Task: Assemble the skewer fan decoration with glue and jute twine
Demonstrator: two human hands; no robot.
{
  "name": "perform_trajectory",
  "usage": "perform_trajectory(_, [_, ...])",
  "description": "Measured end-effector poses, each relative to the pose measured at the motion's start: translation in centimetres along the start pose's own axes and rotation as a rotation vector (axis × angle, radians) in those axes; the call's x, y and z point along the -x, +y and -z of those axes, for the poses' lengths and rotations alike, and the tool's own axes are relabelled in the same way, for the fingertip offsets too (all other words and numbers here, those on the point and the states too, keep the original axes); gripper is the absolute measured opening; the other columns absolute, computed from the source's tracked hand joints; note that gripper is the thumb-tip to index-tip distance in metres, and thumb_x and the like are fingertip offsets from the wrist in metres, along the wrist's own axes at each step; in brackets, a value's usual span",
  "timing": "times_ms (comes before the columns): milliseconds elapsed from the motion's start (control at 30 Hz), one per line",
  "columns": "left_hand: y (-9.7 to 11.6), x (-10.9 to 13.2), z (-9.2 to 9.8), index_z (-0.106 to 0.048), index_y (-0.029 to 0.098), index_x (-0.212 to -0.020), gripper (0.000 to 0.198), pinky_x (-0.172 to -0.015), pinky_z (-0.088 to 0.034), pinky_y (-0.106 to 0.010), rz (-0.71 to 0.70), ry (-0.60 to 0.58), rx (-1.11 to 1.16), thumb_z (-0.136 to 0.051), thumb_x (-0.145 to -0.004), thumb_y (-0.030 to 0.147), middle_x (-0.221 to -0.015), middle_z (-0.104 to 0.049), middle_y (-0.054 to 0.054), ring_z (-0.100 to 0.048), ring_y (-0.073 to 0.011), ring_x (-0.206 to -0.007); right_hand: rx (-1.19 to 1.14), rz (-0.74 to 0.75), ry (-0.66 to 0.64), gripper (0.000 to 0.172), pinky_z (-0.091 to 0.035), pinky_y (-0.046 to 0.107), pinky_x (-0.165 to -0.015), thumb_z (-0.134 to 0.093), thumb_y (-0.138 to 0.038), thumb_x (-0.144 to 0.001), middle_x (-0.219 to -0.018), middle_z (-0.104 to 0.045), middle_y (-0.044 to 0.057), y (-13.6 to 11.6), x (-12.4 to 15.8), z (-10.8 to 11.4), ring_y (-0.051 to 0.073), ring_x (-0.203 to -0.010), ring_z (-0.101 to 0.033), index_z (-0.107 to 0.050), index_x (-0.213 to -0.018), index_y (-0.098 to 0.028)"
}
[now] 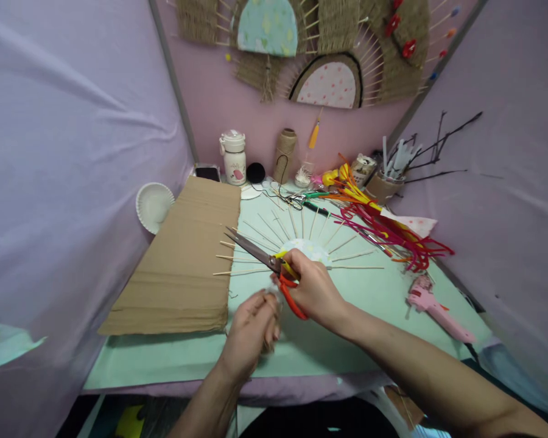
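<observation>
My right hand point(314, 286) is wrapped round the handles of a pair of scissors point(256, 250), one handle yellow and the other red-orange. The dark blades are parted a little and point up and left. Just below, my left hand point(256, 322) is closed, blurred by motion. A pale, see-through wisp shows at its fingers and something brownish under them; I cannot make out what it is. Beyond both hands lies a half-round fan of thin sticks point(351, 244) round a pale floral half-disc point(313, 248), partly hidden by my right hand.
Brown cardboard point(187, 261) lies at left, under some stick tips. A pink glue gun point(438, 313) rests at right, near red and yellow pipe cleaners point(393, 234). Behind stand a white bottle point(235, 161), a twine spool point(285, 155) and a pot of twigs point(386, 185).
</observation>
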State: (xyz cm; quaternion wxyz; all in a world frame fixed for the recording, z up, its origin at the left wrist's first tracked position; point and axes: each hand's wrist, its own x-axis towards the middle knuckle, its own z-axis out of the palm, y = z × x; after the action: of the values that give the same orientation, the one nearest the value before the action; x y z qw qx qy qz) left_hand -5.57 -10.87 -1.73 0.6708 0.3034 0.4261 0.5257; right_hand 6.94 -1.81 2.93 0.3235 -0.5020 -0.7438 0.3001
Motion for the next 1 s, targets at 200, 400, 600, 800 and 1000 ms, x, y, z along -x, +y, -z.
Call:
perform_trajectory(200, [0.5, 0.2, -1.1, -0.054, 0.018, -0.066, 0.032, -0.044, -0.031, -0.019, 0.0, -0.002, 0.121, -0.066, -0.082, 0.043, -0.033, -0.037, 0.008, -0.037, -0.0072, -0.036, -0.172, -0.112, 0.027, 0.02, -0.05, 0.028, -0.066, -0.064, -0.029, -0.074, -0.08, -0.073, 0.0, 0.8, -1.4, 2.8, 0.018, -0.074, -0.068, -0.045, -0.079, -0.025])
perform_trajectory(400, [1.3, -1.8, -1.7, -0.062, 0.015, -0.085, 0.025, -0.044, -0.033, -0.02, 0.002, 0.002, 0.162, -0.065, -0.083, 0.04, -0.034, -0.036, 0.01, -0.034, -0.0078, -0.036, -0.285, -0.194, -0.086, 0.023, -0.049, 0.028, -0.057, -0.065, -0.032, -0.071, -0.071, -0.066, -0.001, 0.3, 0.4, 4.0, 0.016, -0.064, -0.063, -0.043, -0.076, -0.024])
perform_trajectory(600, [0.6, -1.8, -1.5, -0.063, 0.015, -0.083, 0.03, -0.044, -0.032, -0.019, 0.022, 0.067, 0.109, -0.068, -0.082, 0.044, -0.033, -0.034, 0.01, -0.036, -0.0073, -0.036, -0.154, -0.246, -0.323, 0.021, -0.046, 0.027, -0.056, -0.059, -0.035, -0.078, -0.065, -0.06, -0.002, 1.7, 4.4, 8.7, 0.015, -0.06, -0.059, -0.041, -0.073, -0.024])
perform_trajectory(800, [0.1, -2.1, -2.4, -0.064, 0.015, -0.085, 0.031, -0.042, -0.03, -0.019, 0.067, 0.045, 0.059, -0.067, -0.083, 0.045, -0.032, -0.034, 0.01, -0.036, -0.0073, -0.035, 0.282, -0.388, -0.346, 0.025, -0.034, 0.026, -0.048, -0.063, -0.038, -0.075, -0.06, -0.045, -0.004, 5.0, 10.7, 13.8, 0.014, -0.052, -0.043, -0.042, -0.07, -0.025])
perform_trajectory(1000, [-0.3, -1.4, -4.3, -0.061, 0.017, -0.082, 0.028, -0.044, -0.036, -0.02, 0.026, -0.032, -0.02, -0.061, -0.087, 0.045, -0.031, -0.035, 0.011, -0.03, -0.007, -0.033, 0.369, -0.367, -0.263, 0.043, -0.042, 0.029, -0.056, -0.07, -0.028, -0.06, -0.081, -0.061, 0.0, 4.1, 11.9, 11.9, 0.021, -0.07, -0.059, -0.05, -0.098, -0.026])
